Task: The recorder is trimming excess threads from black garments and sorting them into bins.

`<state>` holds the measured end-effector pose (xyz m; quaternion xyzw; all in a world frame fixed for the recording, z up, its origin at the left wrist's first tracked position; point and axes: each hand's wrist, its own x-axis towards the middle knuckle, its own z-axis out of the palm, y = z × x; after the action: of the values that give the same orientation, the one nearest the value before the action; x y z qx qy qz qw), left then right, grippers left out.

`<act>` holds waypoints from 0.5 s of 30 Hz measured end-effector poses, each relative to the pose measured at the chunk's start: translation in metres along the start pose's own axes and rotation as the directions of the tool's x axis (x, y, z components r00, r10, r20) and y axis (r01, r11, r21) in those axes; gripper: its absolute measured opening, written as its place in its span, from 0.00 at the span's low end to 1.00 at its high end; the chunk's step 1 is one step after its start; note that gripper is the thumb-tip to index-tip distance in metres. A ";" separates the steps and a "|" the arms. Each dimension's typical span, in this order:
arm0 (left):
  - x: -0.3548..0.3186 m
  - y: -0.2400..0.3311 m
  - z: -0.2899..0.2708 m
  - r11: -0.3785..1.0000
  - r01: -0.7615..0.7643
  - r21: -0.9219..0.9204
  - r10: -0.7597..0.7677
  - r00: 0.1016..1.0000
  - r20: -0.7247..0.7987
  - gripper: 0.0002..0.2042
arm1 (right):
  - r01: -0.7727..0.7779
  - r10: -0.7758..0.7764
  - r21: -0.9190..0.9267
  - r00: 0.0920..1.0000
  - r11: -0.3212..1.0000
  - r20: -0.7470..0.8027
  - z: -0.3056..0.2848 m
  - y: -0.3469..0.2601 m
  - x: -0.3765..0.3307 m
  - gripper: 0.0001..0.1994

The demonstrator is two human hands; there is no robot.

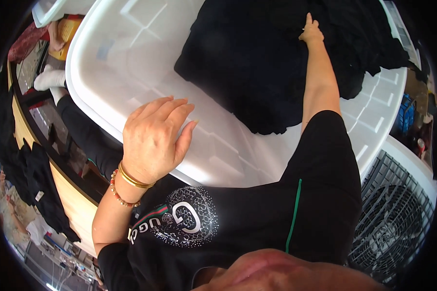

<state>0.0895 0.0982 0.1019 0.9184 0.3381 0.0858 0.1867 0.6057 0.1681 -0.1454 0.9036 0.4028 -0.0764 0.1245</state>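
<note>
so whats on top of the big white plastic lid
A black garment lies spread across the white plastic lid. The right hand presses on it; the left hand hovers at the lid's near edge. What lies under the cloth is hidden.

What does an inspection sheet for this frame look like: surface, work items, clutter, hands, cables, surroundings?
Surface: white plastic lid of a large container, ribbed, serving as the worktop.
Work items: black garment spread across the far right part of the lid.
Clutter: nothing seen on the lid besides the garment.
Hands: left hand open, held flat over the near edge of the lid; right hand stretched out, resting on the garment, fingers extended.
Cables: nothing seen.
Surroundings: fan grille at lower right; dark clothes hanging at left by a wooden edge; blue object at right.
</note>
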 end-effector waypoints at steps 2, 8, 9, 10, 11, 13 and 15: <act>0.001 -0.001 -0.001 1.000 0.007 0.004 -0.007 1.000 0.012 0.10 | -0.014 0.014 -0.018 1.000 1.000 0.017 -0.007 -0.001 0.003 0.58; 0.004 -0.001 0.000 1.000 -0.005 0.028 0.005 1.000 0.010 0.10 | 0.119 -0.127 -0.247 0.992 0.962 -0.018 -0.001 0.007 0.023 0.30; 0.004 0.001 0.000 1.000 -0.007 0.025 0.007 1.000 0.006 0.10 | 0.119 -0.127 -0.251 0.992 0.961 -0.016 0.002 0.013 0.028 0.30; 0.005 0.000 0.000 1.000 -0.009 0.027 0.009 1.000 0.001 0.10 | 0.171 -0.175 -0.284 0.984 0.943 0.009 0.001 0.014 0.030 0.26; 0.005 0.001 0.000 1.000 -0.011 0.026 0.011 1.000 -0.001 0.10 | 0.220 -0.221 -0.317 0.975 0.923 0.036 0.000 0.014 0.031 0.22; 0.007 0.002 0.001 1.000 -0.006 0.013 0.006 1.000 -0.005 0.09 | 0.211 -0.207 -0.282 0.977 0.936 0.043 -0.011 0.011 0.019 0.20; 0.005 0.002 0.001 1.000 -0.003 0.008 0.003 1.000 -0.012 0.09 | 0.202 -0.196 -0.251 0.979 0.947 0.050 -0.016 0.012 0.014 0.18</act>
<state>0.0948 0.1003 0.1019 0.9192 0.3380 0.0903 0.1809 0.6243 0.1748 -0.1312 0.8339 0.4967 -0.0472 0.2361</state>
